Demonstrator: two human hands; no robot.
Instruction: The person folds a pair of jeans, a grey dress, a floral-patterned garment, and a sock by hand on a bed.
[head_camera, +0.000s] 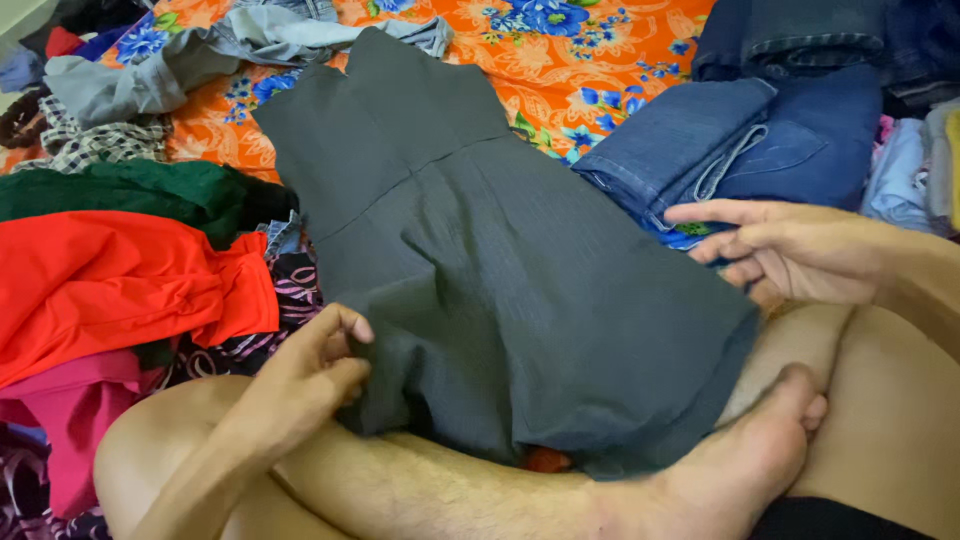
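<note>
A dark grey sleeveless dress (500, 250) lies spread flat over an orange flowered bedsheet (590, 60) and across my crossed bare legs, its hem toward me. My left hand (310, 375) pinches the left edge of the skirt near the hem. My right hand (775, 250) hovers at the dress's right edge with fingers apart and the index finger pointing left; it holds nothing and is just off the cloth.
Folded blue jeans (740, 150) are stacked at the upper right. At the left lie a red garment (110, 285), a dark green one (130, 190), a grey shirt (150, 75) and a pink cloth (70, 410). My bare foot (740, 460) rests below the hem.
</note>
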